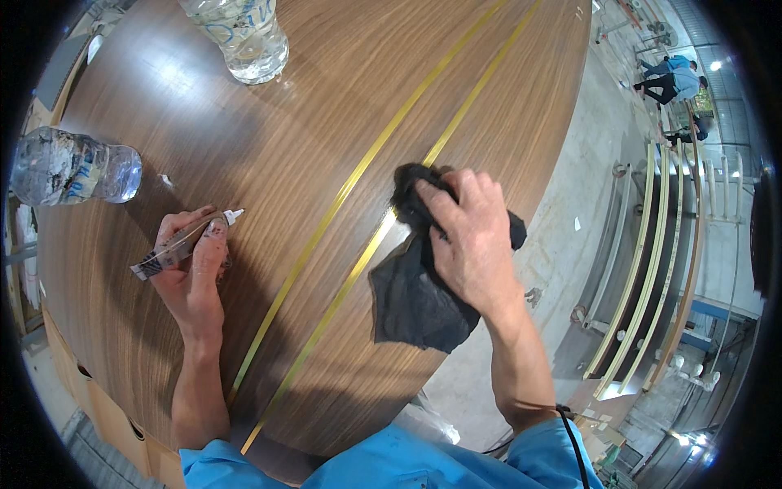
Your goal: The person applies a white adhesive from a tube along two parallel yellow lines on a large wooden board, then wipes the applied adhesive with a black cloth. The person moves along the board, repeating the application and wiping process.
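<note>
My left hand [195,265] is closed around a small tube [175,244] with a white nozzle, held just above the wood-grain panel [269,204]. Dark smudges mark its fingers. On the right, my right hand [472,236] grips a black cloth [423,285] and presses it onto the panel. The cloth covers part of the nearer gold strip [326,314]; a second gold strip [358,175] runs beside it to the left. Both strips are set lengthwise along the brown surface. Part of the cloth hangs loose below my fingers.
Two clear plastic bottles of liquid, one at the top [254,45] and one at the left [85,167], are on the panel. To the right, long pale strips [635,269] lie in a row over the concrete floor [562,196]. People [672,77] are in the far right background.
</note>
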A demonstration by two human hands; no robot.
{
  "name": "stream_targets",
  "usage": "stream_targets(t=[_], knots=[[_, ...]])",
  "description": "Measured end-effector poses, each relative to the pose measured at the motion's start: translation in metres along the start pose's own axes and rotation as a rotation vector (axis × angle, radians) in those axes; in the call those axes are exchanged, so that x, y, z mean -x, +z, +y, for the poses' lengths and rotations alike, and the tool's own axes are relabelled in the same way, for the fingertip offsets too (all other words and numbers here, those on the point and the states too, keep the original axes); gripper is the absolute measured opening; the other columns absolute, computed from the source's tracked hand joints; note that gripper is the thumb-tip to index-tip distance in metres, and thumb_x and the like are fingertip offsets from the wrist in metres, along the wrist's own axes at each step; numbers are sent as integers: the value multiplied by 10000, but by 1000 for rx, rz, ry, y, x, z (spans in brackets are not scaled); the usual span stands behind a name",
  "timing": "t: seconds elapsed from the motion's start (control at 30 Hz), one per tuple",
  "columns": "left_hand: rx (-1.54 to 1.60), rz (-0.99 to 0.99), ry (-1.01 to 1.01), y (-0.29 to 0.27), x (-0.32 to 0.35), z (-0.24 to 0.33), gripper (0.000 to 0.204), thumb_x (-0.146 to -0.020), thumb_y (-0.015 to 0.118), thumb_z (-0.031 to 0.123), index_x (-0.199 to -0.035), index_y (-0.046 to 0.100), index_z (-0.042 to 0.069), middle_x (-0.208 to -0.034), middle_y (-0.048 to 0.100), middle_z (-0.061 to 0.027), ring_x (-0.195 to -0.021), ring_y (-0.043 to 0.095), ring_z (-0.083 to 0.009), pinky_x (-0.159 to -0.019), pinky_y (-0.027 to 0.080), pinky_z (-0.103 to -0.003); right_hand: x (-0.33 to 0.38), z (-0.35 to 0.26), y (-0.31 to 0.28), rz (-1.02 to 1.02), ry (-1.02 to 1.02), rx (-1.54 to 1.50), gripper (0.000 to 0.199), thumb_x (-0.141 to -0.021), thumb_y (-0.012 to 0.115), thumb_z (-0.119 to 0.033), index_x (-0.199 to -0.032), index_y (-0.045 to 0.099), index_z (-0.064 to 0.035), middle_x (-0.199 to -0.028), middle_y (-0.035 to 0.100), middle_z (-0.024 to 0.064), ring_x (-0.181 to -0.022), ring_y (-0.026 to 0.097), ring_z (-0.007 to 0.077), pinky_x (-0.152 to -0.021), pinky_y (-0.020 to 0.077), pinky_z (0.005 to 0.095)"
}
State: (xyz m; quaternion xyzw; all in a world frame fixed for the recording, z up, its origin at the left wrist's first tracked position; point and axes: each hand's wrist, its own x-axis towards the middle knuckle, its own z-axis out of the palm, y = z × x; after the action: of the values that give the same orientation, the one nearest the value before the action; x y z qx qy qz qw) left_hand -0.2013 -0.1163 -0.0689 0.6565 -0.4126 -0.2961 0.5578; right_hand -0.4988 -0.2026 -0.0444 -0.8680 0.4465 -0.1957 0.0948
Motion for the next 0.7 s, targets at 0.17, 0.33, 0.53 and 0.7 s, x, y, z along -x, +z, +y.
stream_targets(t=[0.17, 0.33, 0.53, 0.7], knots=[[-16, -35, -6, -4, -1, -1, 217, -1013, 678, 235, -1111, 687, 41, -869, 622, 31, -674, 539, -10, -536, 368, -172, 19, -25, 6, -54, -116, -78, 497, -626, 750, 3, -1121, 747, -35, -1009, 565, 122, -906, 530, 288, -778, 394, 421], [3, -15, -47, -4, 0, 1, 211, -1016, 672, 232, -1117, 681, 47, -867, 625, 38, -680, 539, -9, -539, 365, -168, 45, -56, 7, -150, -187, -172, 342, -802, 682, -119, -1120, 763, -23, -984, 570, 96, -929, 546, 261, -831, 416, 381], [71, -13, -45, -2, -2, 1, 175, -1019, 677, 208, -1102, 683, 54, -864, 631, 37, -676, 530, -12, -543, 362, -182, 35, -43, -6, 57, -53, -101, 466, -680, 740, -37, -1145, 738, -19, -1082, 629, 167, -920, 595, 334, -762, 484, 448], [59, -19, -34, -3, -4, 2, 167, -992, 728, 159, -1078, 700, 18, -833, 659, 22, -667, 525, -10, -558, 372, -187, 31, -43, 5, -54, 81, -32, 536, -698, 836, -78, -1208, 700, 21, -1082, 593, 194, -970, 582, 379, -851, 476, 461]])
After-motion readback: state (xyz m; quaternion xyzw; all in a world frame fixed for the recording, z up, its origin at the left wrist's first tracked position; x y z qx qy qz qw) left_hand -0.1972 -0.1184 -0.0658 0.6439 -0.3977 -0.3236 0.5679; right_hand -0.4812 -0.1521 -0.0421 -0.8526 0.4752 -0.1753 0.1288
